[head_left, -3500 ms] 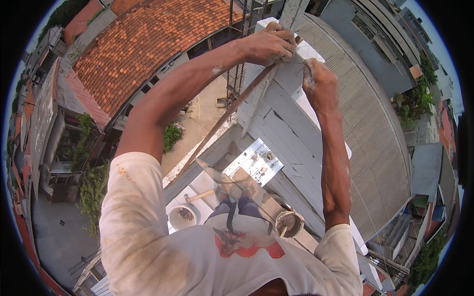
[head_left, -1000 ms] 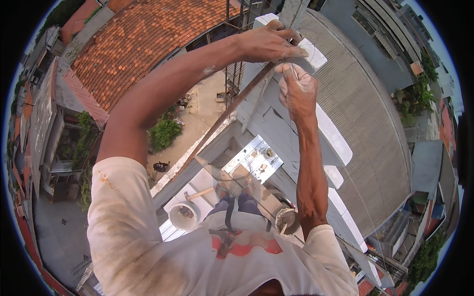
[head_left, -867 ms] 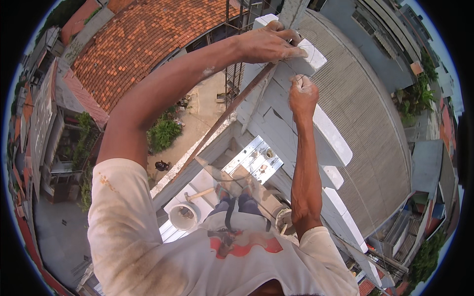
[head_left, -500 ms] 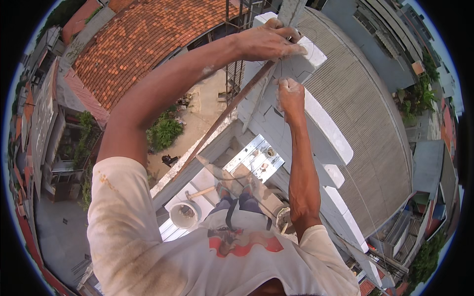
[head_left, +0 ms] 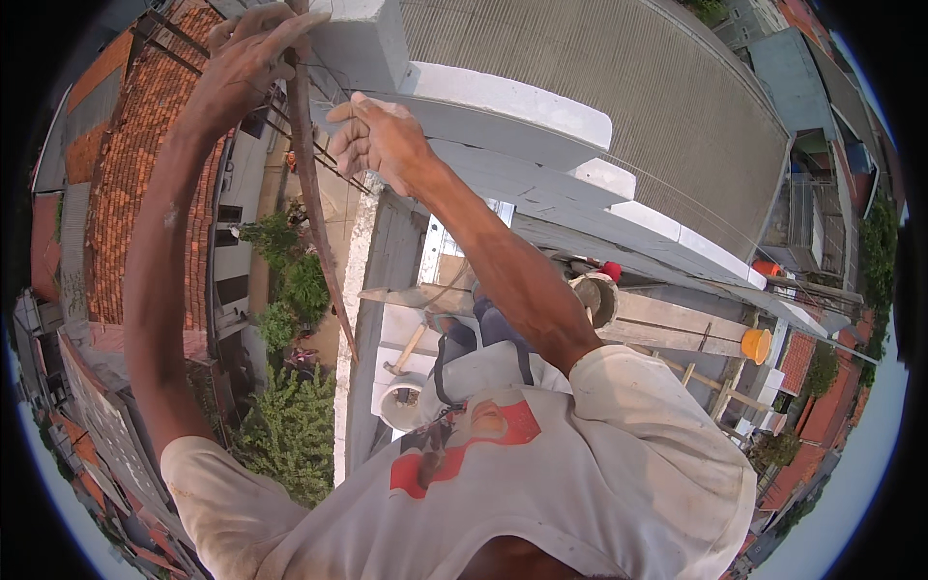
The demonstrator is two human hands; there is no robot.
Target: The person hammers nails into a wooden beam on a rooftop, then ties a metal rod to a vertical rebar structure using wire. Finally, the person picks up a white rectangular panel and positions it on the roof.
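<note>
My left hand [head_left: 253,60] is raised at the upper left, fingers bent around the top of a long brown wooden strip [head_left: 309,184], beside the end of a white block wall [head_left: 362,48]. The strip slants down past the ledge. Just right of it, my right hand [head_left: 382,140] has its fingers loosely curled and apart, with nothing clearly held. A thin dark wire [head_left: 332,79] runs between the hands near the block; whether a finger touches it cannot be made out. Pale dust coats the fingers.
Below me are a hammer [head_left: 406,350], a white bucket [head_left: 400,404], another bucket [head_left: 594,298] and an orange bowl [head_left: 756,344] by a plank [head_left: 667,324]. A stepped white wall top [head_left: 512,101] borders a corrugated roof [head_left: 619,58]. Left of the ledge [head_left: 354,290] is a deep drop.
My view has swung right, so the wall, strip and hands appear further left. The right hand's fist has loosened and its fingers have come apart. The left hand stays up by the block.
</note>
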